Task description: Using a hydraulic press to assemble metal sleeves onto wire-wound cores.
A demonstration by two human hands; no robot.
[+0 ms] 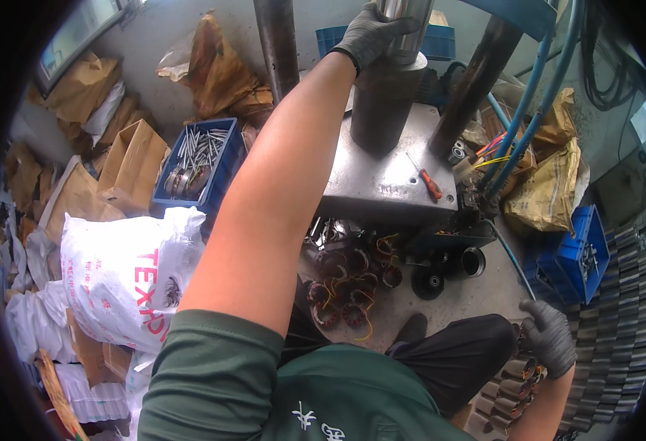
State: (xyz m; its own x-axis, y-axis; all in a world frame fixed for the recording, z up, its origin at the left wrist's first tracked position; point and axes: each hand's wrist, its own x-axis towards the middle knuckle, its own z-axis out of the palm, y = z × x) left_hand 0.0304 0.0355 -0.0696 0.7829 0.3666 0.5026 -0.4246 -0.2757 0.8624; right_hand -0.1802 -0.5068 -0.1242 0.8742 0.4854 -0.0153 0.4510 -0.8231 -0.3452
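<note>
Left hand (pixel 367 37): wrapped around a bright cylinder (pixel 408 46), top cut off, atop a dark column (pixel 385 110). Right hand (pixel 550 339): half-curled near metal stacks (pixel 617 331); from here I cannot tell what it holds.

Free room is offered along the near edge of the metal bed (pixel 363 180), before the dark cylinder (pixel 383 110), while passage is blocked on the left by the left forearm (pixel 279 158), at the right edge by a dark column (pixel 476 82) and toward the near right corner by a screwdriver (pixel 431 186).
</note>
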